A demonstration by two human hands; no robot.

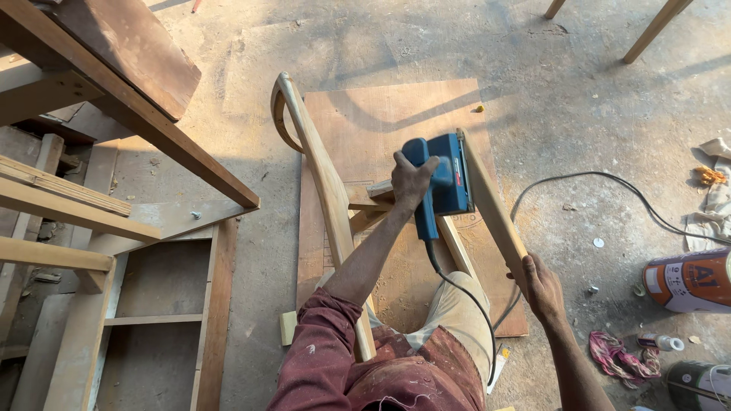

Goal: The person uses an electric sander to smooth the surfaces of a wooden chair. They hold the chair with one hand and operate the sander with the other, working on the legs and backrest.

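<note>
- The right hand (542, 288) was closed around the near end of a straight pale wooden rail (493, 207), gripping it from above.
- That rail belonged to a bare wooden frame (358, 205), which lay tilted over the person's lap and a flat plywood sheet (381, 122) on the concrete floor (594, 91).
- The left hand (411, 181) was clamped on the handle of a blue electric sander (440, 176); the two hands were well apart.
- The sander was boxy, bright blue with a dark top grip, its body lying against the rail near its far end.
- A black cord (464, 293) ran from its back toward the person's knee.
- The frame's left rail (324, 175) was long and pale, ending in a curved piece at the far end.
- Unfinished wooden furniture (152, 297) stood to the left; a tin (689, 280) lay on its side at right.
</note>
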